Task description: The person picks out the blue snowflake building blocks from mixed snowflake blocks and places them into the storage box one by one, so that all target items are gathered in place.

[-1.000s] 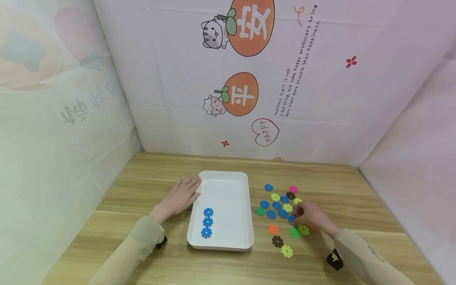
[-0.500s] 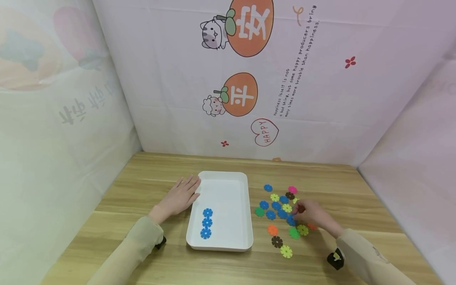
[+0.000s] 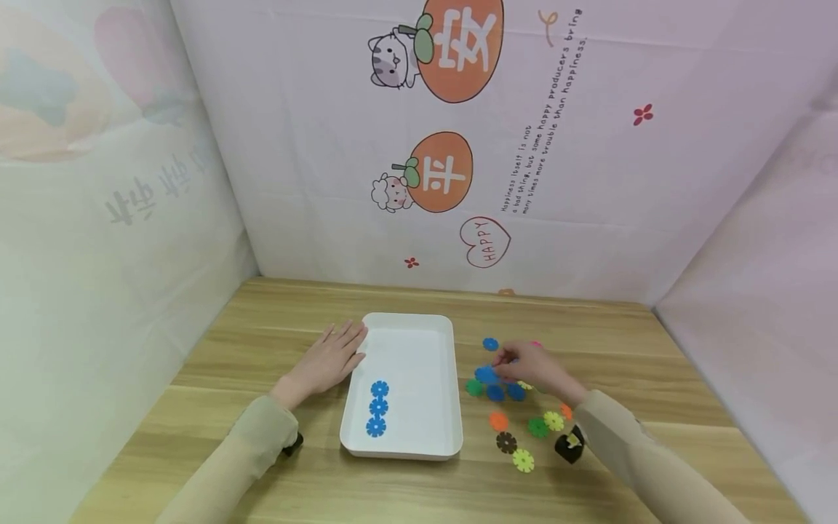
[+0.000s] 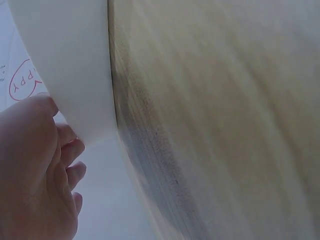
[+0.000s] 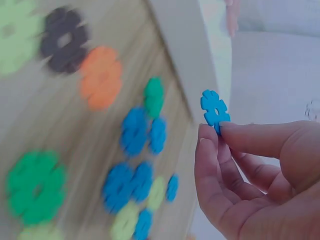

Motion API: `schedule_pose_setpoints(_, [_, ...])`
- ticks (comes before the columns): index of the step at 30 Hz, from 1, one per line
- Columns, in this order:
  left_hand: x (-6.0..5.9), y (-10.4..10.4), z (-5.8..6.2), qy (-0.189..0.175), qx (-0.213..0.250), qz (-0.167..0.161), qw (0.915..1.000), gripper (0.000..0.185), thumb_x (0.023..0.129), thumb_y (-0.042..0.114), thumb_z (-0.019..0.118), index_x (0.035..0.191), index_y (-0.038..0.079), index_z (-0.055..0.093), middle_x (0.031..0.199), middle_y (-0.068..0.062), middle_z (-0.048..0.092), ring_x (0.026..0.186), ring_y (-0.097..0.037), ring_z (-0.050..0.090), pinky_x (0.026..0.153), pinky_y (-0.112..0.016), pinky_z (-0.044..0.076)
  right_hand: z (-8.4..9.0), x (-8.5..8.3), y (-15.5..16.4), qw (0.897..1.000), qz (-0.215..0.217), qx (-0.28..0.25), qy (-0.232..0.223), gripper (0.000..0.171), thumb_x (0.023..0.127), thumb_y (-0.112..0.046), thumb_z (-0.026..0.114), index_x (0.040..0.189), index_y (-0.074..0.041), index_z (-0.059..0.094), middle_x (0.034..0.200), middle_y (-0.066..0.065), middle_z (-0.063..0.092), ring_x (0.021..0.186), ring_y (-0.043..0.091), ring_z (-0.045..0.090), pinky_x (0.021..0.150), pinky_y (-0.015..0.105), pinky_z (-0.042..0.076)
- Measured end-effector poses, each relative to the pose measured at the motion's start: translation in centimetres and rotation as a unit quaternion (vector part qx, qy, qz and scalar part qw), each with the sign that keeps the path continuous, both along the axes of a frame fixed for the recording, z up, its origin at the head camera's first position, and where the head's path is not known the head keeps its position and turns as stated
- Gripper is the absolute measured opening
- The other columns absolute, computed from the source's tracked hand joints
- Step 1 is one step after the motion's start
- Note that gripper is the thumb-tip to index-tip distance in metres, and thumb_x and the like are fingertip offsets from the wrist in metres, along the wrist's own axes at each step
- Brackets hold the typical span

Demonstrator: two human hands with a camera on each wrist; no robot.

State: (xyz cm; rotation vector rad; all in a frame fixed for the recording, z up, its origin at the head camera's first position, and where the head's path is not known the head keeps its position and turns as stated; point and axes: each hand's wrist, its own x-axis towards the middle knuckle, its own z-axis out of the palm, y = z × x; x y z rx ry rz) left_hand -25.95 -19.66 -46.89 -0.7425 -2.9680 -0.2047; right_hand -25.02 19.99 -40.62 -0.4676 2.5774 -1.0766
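Note:
Between the thumb and fingertips of my right hand is a blue notched snowflake disc, lifted above the table to the right of the tray. In the head view that disc overlaps other blue discs behind it. A white rectangular tray stands mid-table. Inside it, three blue snowflake discs form a joined row along the left side. My left hand lies at the tray's left side, with extended fingers touching the rim near the far corner. The left wrist view shows that hand beside the tray wall.
Loose snowflake discs lie right of the tray: a green one, an orange one, a brown one, a yellow one and several more, partly under the right hand. Fabric walls with printed pictures enclose the wooden table.
My right hand has picked up a blue disc from the right of the pile and carried it left and away from me, toward the tray. The left hand stays at the rim.

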Motion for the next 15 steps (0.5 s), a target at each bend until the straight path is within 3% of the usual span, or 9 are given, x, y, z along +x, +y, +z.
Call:
schedule_pose_setpoints(6, [0.0, 0.0, 0.2, 0.003, 0.004, -0.005, 1.0000, 0.057, 0.107, 0.036, 0.038, 0.155, 0.004, 0.032, 0.162, -0.014, 0.030, 0.152, -0.037, 0.026, 0.124, -0.058, 0.019, 0.2, -1.4, -3.8, 1.000, 0.004, 0.001, 0.012, 0.009, 0.093, -0.008, 0.066, 0.093, 0.001, 0.064, 0.085, 0.011, 0.066, 0.073, 0.020, 0.065, 0.071, 0.042, 0.060])
schedule_pose_setpoints(11, [-0.1, 0.0, 0.1, 0.009, 0.007, -0.005, 0.9999, 0.057, 0.107, 0.035, 0.040, 0.154, 0.005, 0.033, 0.162, -0.014, 0.031, 0.151, -0.037, 0.026, 0.124, -0.058, 0.019, -0.1, -2.2, -6.5, 1.000, 0.011, 0.021, 0.009, 0.008, 0.093, -0.010, 0.066, 0.092, -0.002, 0.065, 0.085, 0.009, 0.068, 0.075, 0.025, 0.067, 0.073, 0.040, 0.060])
schedule_pose_setpoints(15, [0.0, -0.2, 0.2, 0.006, 0.010, -0.005, 0.9999, 0.057, 0.107, 0.035, 0.040, 0.155, 0.005, 0.033, 0.162, -0.014, 0.031, 0.151, -0.038, 0.026, 0.123, -0.059, 0.019, -0.3, -2.7, -8.7, 1.000, 0.020, 0.020, -0.006, 0.006, 0.093, -0.008, 0.066, 0.092, -0.001, 0.066, 0.084, 0.009, 0.069, 0.074, 0.020, 0.067, 0.072, 0.034, 0.060])
